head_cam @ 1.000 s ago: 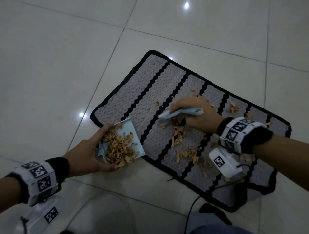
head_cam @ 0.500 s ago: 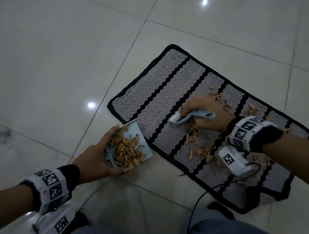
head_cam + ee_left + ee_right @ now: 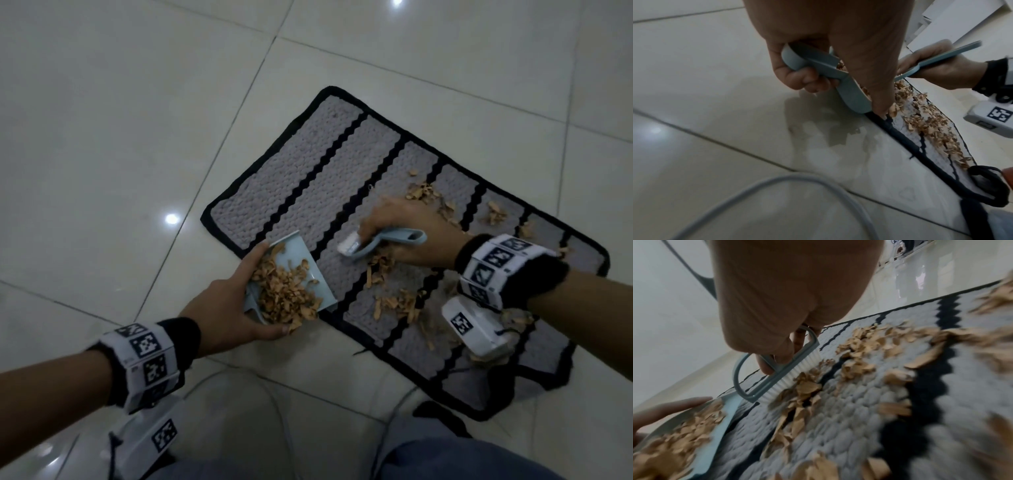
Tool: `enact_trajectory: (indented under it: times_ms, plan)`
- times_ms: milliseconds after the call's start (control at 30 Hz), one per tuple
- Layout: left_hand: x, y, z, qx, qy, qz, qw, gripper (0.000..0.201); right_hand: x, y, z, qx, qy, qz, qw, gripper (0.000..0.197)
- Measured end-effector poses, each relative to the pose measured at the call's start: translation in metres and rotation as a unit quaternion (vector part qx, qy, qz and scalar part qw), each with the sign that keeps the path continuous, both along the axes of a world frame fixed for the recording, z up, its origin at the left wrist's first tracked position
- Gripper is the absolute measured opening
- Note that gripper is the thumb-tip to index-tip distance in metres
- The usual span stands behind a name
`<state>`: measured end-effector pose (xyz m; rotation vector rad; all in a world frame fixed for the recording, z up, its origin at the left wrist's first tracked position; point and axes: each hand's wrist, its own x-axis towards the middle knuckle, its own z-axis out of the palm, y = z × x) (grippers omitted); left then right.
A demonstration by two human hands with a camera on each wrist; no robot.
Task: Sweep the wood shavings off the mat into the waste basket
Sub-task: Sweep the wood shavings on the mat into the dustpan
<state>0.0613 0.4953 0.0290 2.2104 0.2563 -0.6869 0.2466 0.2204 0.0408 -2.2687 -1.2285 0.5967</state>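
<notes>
A grey mat (image 3: 301,192) with black zigzag stripes lies on the tiled floor. Tan wood shavings (image 3: 394,301) are scattered over its near and right parts. My left hand (image 3: 233,305) grips a light blue dustpan (image 3: 298,260) at the mat's near left edge; the pan is heaped with shavings (image 3: 284,294). My right hand (image 3: 407,233) grips a small blue hand brush (image 3: 380,241) with white bristles, bristles down on the mat just right of the dustpan (image 3: 723,421). In the right wrist view the brush (image 3: 777,368) touches shavings (image 3: 807,386). No waste basket is in view.
Glossy white floor tiles (image 3: 120,137) surround the mat. A grey cable (image 3: 777,186) loops over the floor near my left wrist. My knees in blue jeans (image 3: 462,459) are at the bottom edge. The mat's near right corner (image 3: 548,373) is rumpled.
The brush has moved slightly left along the mat toward the dustpan, pushing shavings. The dustpan has stayed at the mat's edge. My head view has shifted.
</notes>
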Motion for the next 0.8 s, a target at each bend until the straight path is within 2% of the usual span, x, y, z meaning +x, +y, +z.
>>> enact_trajectory:
  times_ms: [133,233,367,467,567,633,800]
  plan:
    - [0.016,-0.013,-0.002,0.001,-0.001,-0.031,1.000,0.129,-0.016,-0.037,0.014,0.050,0.028,-0.083,0.995,0.029]
    - [0.025,-0.018,-0.003,0.002,0.001,-0.057,0.998,0.129,-0.030,-0.053,0.033,0.007,0.064,-0.139,0.988,0.015]
    - [0.030,-0.022,-0.005,0.008,0.015,-0.089,0.996,0.129,-0.063,-0.071,0.047,-0.053,0.143,-0.110,0.982,0.011]
    - [0.028,-0.025,-0.006,0.017,0.018,-0.094,0.995,0.129,-0.084,-0.081,0.035,-0.100,0.211,-0.071,0.970,0.010]
    - [0.026,-0.028,-0.006,0.013,0.016,-0.085,0.996,0.130,-0.090,-0.085,0.018,-0.139,0.181,-0.063,0.972,0.013]
    - [0.025,-0.030,-0.006,0.007,0.018,-0.076,0.997,0.130,-0.083,-0.084,0.014,-0.114,0.170,-0.108,0.973,0.006]
    - [0.026,-0.043,-0.007,-0.009,0.005,-0.058,0.998,0.130,-0.061,-0.077,0.019,-0.052,0.124,-0.205,0.969,0.005]
